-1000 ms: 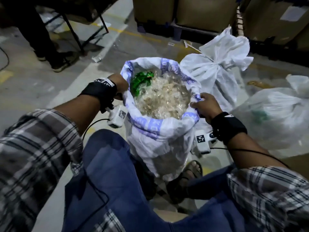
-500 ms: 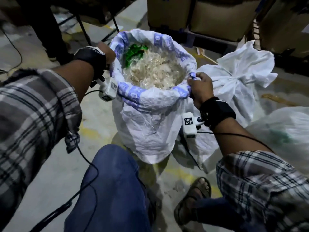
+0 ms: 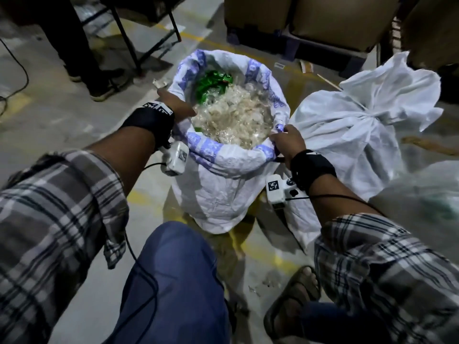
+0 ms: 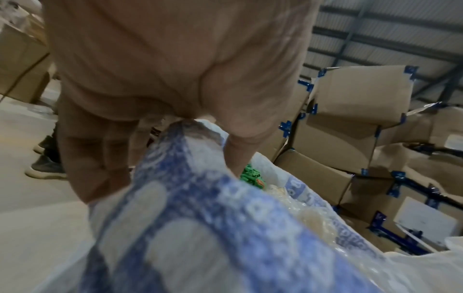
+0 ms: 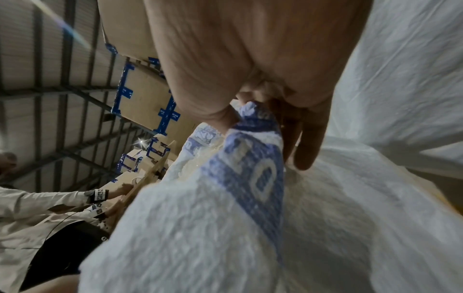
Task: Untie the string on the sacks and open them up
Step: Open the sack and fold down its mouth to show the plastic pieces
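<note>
From the head camera, 1 open sack (image 3: 223, 189) stood upright on the concrete floor (image 3: 62, 125) in front of the person's knees, its blue-printed top edge rolled outward. It was filled with pale clear wrappers (image 3: 236, 120) and 1 green packet (image 3: 211, 83) near the far rim. The left hand (image 3: 173, 105) gripped the left side of the rim; the right hand (image 3: 288, 142) gripped the right side. Just to the right, 1 tied sack (image 3: 360, 125) leaned beside it, its neck still cinched. A 3rd bag (image 3: 427, 194) showed blurred at the right edge.

From the left wrist camera, the left hand (image 4: 162, 79) had its fingers outside and its thumb inside the rolled rim, pinching the open sack (image 4: 213, 228). Stacked cardboard boxes (image 4: 350, 138) stood behind.

From the right wrist camera, the right hand (image 5: 250, 69) pinched a bunched fold of the open sack (image 5: 213, 218) between thumb and curled fingers. 1 other person (image 5: 37, 208) worked in the background.
</note>
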### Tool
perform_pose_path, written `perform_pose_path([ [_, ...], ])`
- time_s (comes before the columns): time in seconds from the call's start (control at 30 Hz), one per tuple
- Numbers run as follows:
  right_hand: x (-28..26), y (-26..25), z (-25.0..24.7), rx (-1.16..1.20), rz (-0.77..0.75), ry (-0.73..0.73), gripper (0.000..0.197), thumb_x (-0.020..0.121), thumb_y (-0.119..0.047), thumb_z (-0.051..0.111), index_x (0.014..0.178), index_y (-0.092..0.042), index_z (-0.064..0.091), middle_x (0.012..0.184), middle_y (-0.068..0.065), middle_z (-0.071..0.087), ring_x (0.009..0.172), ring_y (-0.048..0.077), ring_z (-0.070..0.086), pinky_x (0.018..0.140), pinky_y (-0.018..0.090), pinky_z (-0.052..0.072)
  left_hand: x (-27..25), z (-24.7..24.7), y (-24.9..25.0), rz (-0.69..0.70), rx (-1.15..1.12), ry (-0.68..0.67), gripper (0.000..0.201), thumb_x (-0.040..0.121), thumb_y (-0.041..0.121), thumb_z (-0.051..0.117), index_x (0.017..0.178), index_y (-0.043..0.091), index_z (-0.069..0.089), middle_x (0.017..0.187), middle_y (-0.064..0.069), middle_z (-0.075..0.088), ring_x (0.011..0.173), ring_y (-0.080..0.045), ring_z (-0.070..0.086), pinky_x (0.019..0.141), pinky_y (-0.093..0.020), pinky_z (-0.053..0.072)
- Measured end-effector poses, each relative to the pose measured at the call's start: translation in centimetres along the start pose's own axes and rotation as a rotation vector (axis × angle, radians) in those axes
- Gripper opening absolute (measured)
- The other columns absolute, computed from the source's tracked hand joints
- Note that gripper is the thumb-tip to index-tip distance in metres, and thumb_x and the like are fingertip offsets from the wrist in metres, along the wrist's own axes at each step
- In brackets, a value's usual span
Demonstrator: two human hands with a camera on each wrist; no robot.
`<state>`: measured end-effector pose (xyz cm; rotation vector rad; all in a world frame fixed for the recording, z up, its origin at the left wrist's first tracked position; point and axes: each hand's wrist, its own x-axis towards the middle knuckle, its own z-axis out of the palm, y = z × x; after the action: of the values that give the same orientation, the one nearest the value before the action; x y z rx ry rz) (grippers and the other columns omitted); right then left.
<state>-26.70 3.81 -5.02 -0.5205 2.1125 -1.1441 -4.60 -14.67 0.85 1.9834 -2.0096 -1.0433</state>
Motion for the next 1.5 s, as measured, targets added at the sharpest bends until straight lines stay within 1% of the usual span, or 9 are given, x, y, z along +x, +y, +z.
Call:
perform_pose_path([
  [0.07,-0.7,0.7,-0.5,0.022,0.073,0.005,0.035,0.063,-0.033,0.066,0.095,-0.025,0.056,0.084,0.005,0.062,0.068,0.024,0.062,0.053,0.035,0.055,-1.0,0.2,-0.3,-0.085,-0.065,-0.056,0.108,0.073,0.027,0.085,0.153,0.002,0.018,0.139,-0.022,0.052,0.115,-0.037,0.064,0.096,-0.05,0.054],
  [0.17,-1.6,2.4,-0.6,0.146,0.155,-0.025,0.063,0.072,-0.027,0.078,0.124,-0.016,0.046,0.11,0.016,0.063,0.092,0.034,0.069,0.073,0.05,0.06,-2.3,0.4,-0.7,-0.032,-0.1,-0.152,0.06,0.073,0.018,0.085,0.124,-0.002,0.06,0.113,-0.02,0.07,0.092,-0.033,0.073,0.084,-0.05,0.059],
  [0.43,-3.1,2.8,3.7,0.362,0.023,-0.034,0.047,0.08,0.009,0.067,0.121,-0.006,0.05,0.1,0.023,0.061,0.083,0.03,0.069,0.075,0.056,0.06,-1.8,-4.5,-1.8,0.217,0.018,0.19,0.044,0.075,0.022,0.082,0.111,0.0,0.07,0.113,-0.024,0.069,0.106,-0.033,0.069,0.086,-0.044,0.057],
  [0.7,-1.8,2.6,8.2,0.172,-0.001,-0.081,0.032,0.084,-0.008,0.068,0.112,-0.007,0.053,0.106,0.021,0.062,0.098,0.035,0.065,0.096,0.054,0.052,-1.7,-2.9,-5.9,0.124,-0.175,0.1,0.049,0.08,0.02,0.079,0.124,0.003,0.064,0.124,-0.02,0.066,0.113,-0.035,0.065,0.094,-0.046,0.054],
  [0.83,-0.8,3.1,6.6,0.071,0.018,0.027,0.02,0.081,-0.01,0.065,0.101,-0.007,0.061,0.096,0.015,0.062,0.088,0.027,0.061,0.086,0.038,0.051,-2.4,-2.2,-5.4,0.049,-0.346,0.008,0.053,0.078,0.027,0.08,0.124,0.009,0.062,0.117,-0.017,0.069,0.101,-0.033,0.07,0.084,-0.054,0.059],
  [1.0,-0.3,4.5,3.5,-0.029,0.096,0.02,0.041,0.083,-0.025,0.069,0.118,-0.003,0.066,0.107,0.013,0.069,0.098,0.028,0.067,0.093,0.044,0.056,-3.4,-1.4,-4.1,0.085,-0.318,-0.027,0.058,0.078,0.041,0.08,0.125,0.013,0.061,0.118,-0.014,0.069,0.103,-0.031,0.069,0.088,-0.051,0.059],
  [1.2,-2.1,4.6,1.0,-0.084,0.065,-0.007,0.027,0.085,-0.027,0.068,0.102,-0.013,0.053,0.1,0.011,0.056,0.084,0.028,0.058,0.076,0.045,0.06,-5.7,-0.8,-1.1,0.112,0.055,0.195,0.088,0.082,0.05,0.07,0.15,0.008,0.033,0.153,-0.02,0.033,0.139,-0.041,0.037,0.109,-0.043,0.038],
  [1.33,-3.7,5.1,-2.3,-0.186,-0.039,0.087,0.048,0.085,-0.026,0.069,0.129,-0.009,0.059,0.124,0.015,0.064,0.113,0.032,0.062,0.097,0.041,0.053,-9.5,1.3,2.2,0.286,0.175,0.345,0.082,0.079,0.046,0.068,0.148,0.019,0.033,0.162,-0.015,0.012,0.144,-0.044,0.023,0.116,-0.053,0.028],
  [1.5,-4.9,6.0,-8.8,-0.252,-0.145,0.233,0.035,0.086,-0.02,0.067,0.119,-0.007,0.068,0.121,0.013,0.069,0.118,0.029,0.061,0.1,0.028,0.043,-14.7,7.4,7.0,0.533,-0.002,0.117,0.064,0.087,0.036,0.065,0.141,0.009,0.044,0.148,-0.019,0.038,0.132,-0.033,0.046,0.108,-0.037,0.04],
])
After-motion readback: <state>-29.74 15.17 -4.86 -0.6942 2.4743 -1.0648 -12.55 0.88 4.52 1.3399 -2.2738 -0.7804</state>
